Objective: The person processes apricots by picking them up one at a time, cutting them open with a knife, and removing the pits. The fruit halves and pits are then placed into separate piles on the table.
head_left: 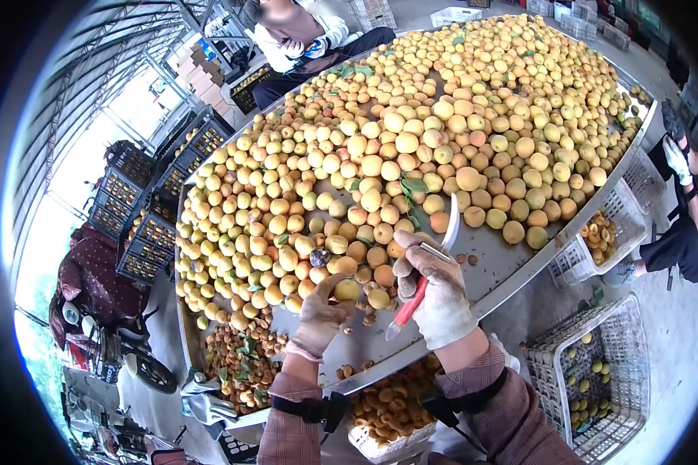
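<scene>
My left hand (318, 319), in a pale work glove, is at the near edge of the fruit pile with thumb and fingers closed around a yellow apricot (346, 291). My right hand (440, 298), also gloved, grips a red-handled curved knife (412, 304). Its pale blade points up and away from me, while the handle's end sticks out below my fist. Many whole apricots (395, 144) cover the metal sorting table (485, 263). A dark, spoiled-looking fruit (319, 256) lies just beyond my left hand. Halved apricots (244, 364) are heaped at the table's near left corner.
Below the table edge stands a crate of apricot halves (392, 407). A white plastic basket (589, 372) with some fruit is at lower right, near another basket (601, 232) of halves. One person (298, 39) sits across; another (686, 194) is at right. Stacked crates (136, 194) and a motorbike (143, 364) stand left.
</scene>
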Demonstrator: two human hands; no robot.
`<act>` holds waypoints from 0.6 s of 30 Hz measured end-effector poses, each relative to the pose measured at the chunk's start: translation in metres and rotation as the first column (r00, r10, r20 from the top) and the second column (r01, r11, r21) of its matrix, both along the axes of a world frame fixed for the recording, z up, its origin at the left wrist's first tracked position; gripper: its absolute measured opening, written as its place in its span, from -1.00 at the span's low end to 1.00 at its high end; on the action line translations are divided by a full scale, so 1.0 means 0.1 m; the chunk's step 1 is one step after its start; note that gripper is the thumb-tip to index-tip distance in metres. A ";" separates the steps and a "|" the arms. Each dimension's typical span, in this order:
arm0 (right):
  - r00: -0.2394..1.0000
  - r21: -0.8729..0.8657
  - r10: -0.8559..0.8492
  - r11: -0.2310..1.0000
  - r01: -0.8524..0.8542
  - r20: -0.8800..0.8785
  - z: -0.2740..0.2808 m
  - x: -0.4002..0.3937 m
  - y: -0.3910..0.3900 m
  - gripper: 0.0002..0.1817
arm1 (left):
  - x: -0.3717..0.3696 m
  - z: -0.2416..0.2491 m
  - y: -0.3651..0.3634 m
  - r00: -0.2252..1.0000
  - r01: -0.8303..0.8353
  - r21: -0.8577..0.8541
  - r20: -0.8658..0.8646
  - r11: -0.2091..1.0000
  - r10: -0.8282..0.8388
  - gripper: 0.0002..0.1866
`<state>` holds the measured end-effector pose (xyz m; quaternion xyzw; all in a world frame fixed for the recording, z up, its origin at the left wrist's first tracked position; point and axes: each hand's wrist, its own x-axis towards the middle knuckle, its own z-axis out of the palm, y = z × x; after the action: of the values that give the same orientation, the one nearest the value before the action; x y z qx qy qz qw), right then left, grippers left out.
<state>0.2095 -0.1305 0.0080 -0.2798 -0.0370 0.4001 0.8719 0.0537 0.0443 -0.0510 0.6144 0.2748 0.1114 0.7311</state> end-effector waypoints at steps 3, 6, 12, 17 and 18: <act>0.984 -0.044 0.178 0.983 -0.177 0.020 0.06 -0.09 0.05 -0.74 | -0.14 0.45 -0.35 0.948 -0.210 -0.151 0.211 0.966 0.239 -0.57; 0.913 -0.121 0.391 0.918 -0.377 0.117 0.06 -0.24 0.13 -0.71 | -0.29 0.56 -0.40 0.824 -0.233 -0.394 0.406 0.889 0.396 -0.71; 0.638 -0.520 0.625 0.764 -0.382 0.450 -0.01 -0.74 0.25 -0.81 | -0.43 0.68 -0.49 0.720 -0.310 -0.453 0.463 0.836 0.518 -0.55; 0.465 -0.567 0.498 0.824 0.009 0.732 -0.09 -0.90 0.32 -0.80 | -0.48 0.62 -0.57 0.681 -0.222 -0.537 0.511 0.814 0.524 -0.48; 0.463 -0.565 0.497 0.825 0.010 0.734 -0.10 -0.92 0.32 -0.80 | -0.49 0.62 -0.58 0.680 -0.221 -0.537 0.513 0.814 0.523 -0.48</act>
<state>0.1177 -0.0981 -0.0018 -0.6443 -0.4022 0.3273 0.5622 0.0044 -0.0140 0.0106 0.2890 0.1485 0.4005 0.8567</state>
